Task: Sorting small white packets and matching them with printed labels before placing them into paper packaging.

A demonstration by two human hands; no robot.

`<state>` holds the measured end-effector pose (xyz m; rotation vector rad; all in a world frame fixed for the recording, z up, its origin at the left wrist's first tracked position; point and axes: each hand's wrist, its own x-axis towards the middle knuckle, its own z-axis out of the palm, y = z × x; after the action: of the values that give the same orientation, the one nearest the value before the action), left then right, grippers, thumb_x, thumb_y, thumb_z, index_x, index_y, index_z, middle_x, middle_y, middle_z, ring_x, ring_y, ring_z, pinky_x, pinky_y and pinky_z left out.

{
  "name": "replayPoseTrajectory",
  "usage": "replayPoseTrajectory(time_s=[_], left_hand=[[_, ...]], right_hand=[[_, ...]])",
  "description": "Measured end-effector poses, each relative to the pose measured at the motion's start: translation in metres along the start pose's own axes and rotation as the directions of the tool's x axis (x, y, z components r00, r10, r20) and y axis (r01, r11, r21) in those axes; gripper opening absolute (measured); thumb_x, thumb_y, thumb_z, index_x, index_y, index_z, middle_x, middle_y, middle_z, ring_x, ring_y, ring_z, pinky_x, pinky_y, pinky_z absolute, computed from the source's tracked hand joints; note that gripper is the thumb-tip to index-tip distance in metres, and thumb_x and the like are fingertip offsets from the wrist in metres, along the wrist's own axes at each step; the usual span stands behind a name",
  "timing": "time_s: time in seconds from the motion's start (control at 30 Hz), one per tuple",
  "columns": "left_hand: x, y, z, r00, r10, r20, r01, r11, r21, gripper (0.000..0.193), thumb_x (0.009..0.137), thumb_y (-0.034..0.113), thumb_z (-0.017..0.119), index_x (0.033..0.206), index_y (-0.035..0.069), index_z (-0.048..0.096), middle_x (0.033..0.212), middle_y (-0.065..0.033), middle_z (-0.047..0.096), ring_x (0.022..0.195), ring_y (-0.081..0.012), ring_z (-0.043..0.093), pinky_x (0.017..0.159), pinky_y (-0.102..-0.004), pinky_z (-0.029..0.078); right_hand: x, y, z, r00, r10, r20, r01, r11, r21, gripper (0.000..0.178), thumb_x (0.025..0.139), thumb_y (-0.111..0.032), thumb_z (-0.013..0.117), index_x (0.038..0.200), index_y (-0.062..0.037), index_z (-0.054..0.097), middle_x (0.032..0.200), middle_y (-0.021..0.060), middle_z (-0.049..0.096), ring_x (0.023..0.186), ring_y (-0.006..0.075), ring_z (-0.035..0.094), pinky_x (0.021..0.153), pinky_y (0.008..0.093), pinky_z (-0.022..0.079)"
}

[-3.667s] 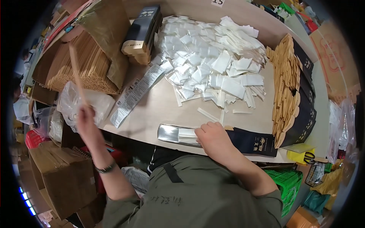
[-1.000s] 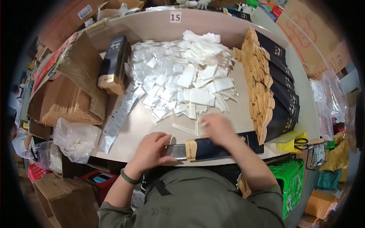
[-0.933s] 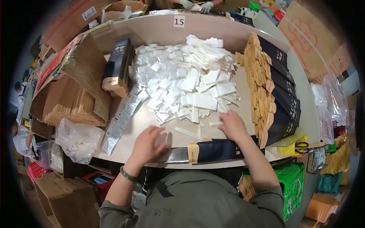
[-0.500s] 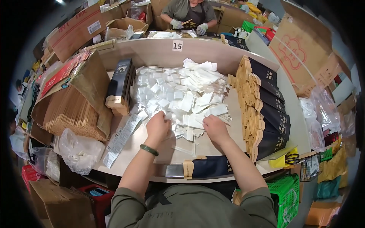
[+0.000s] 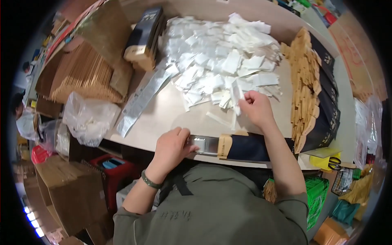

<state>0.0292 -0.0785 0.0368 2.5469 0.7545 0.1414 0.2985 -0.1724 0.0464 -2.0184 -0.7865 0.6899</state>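
At the table's front edge, my left hand (image 5: 173, 145) is closed, thumb and fingers at a small clear packet (image 5: 200, 143) on a shiny grey strip (image 5: 210, 145). The strip runs into a dark blue sleeve (image 5: 249, 148) with a tan end. My right hand (image 5: 258, 109) pinches a narrow white paper packet (image 5: 236, 96) at the near side of the pile of white packets (image 5: 220, 77). Clear plastic packets (image 5: 183, 36) lie heaped at the pile's left.
A carton of tan card pieces (image 5: 83, 77) and a plastic bag (image 5: 90, 118) stand left. Behind the printed silver strip (image 5: 143, 104) is a dark blue box stack (image 5: 145, 34). Filled blue sleeves (image 5: 322, 98) are stacked right, near scissors (image 5: 335, 163).
My left hand has come from the clear packets toward me to the grey strip, where a small clear packet now shows. My right hand now pinches a white packet. The view has tilted down.
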Motion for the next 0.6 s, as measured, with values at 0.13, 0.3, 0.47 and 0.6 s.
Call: replayPoseTrajectory(time_s=[0.13,0.3,0.47,0.6], left_hand=[[0.001,-0.024,-0.035,0.973,0.003,-0.229,-0.041,0.986,-0.164,0.048,0.070,0.032,0.084,0.107,0.009,0.064,0.092,-0.0102,0.063,0.075,-0.0272,0.062,0.067,-0.0361,0.051],[0.053,-0.115,-0.183,0.633,-0.057,-0.772,0.305,0.935,0.181,0.028,0.088,0.029,0.067,0.105,0.007,0.069,0.092,-0.0125,0.070,0.080,-0.0259,0.067,0.069,-0.0366,0.052],[0.079,-0.217,-0.228,0.848,-0.178,-0.499,0.378,0.863,0.335,0.033,0.093,0.027,0.058,0.105,-0.001,0.067,0.091,-0.0239,0.068,0.087,-0.0417,0.065,0.075,-0.0447,0.050],[0.098,-0.197,-0.227,0.872,-0.177,-0.456,0.343,0.885,0.313,0.028,0.090,0.020,0.054,0.101,-0.001,0.069,0.094,-0.0275,0.066,0.092,-0.0449,0.063,0.079,-0.0490,0.050]], right_hand=[[-0.062,-0.030,0.048,0.909,-0.304,0.284,0.364,0.912,-0.188,0.015,0.079,-0.016,0.065,0.080,-0.0011,0.063,0.069,0.0117,0.063,0.060,0.0240,0.062,0.057,0.0360,0.049],[-0.093,-0.008,0.091,0.775,-0.462,0.431,0.626,0.650,-0.430,0.010,0.079,-0.011,0.064,0.075,-0.0045,0.058,0.074,0.0120,0.060,0.069,0.0336,0.061,0.061,0.0430,0.049],[-0.096,-0.014,0.081,0.788,-0.515,0.338,0.604,0.756,-0.254,0.008,0.083,-0.012,0.062,0.078,-0.0072,0.057,0.076,0.0086,0.056,0.078,0.0301,0.061,0.062,0.0419,0.050],[-0.091,0.004,0.099,0.714,-0.591,0.374,0.699,0.585,-0.411,0.014,0.084,-0.019,0.064,0.085,-0.0073,0.057,0.077,0.0082,0.056,0.077,0.0271,0.062,0.061,0.0403,0.050]])
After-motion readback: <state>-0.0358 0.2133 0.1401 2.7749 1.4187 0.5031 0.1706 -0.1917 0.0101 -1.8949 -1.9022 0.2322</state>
